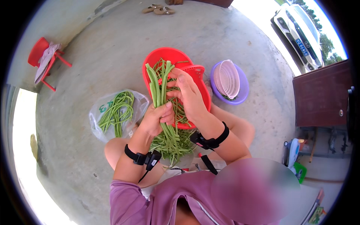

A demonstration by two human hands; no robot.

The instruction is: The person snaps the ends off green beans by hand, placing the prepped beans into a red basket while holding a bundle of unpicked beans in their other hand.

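My left hand (158,117) is closed around a bundle of long green vegetable stalks (156,91), thumb across the front. The thick ends point away from me and the thinner ends hang towards my lap. Beside the bundle's upper part is my right hand (188,94), fingers spread, the fingertips close to the stalks; contact is unclear. Beneath both hands lies a red plastic basin (168,52) with a perforated part at its right side. It holds thin green stem pieces (180,112). A heap of green stalks (173,146) lies between my legs, partly hidden by the bundle.
On the left, a clear plastic bag (140,98) holds long green stems (119,108). At right, a pink colander (227,78) leans inside a purple basin (244,90). Farther off are a red chair (36,53) with a cloth, sandals (159,9) and a parked white car (301,36).
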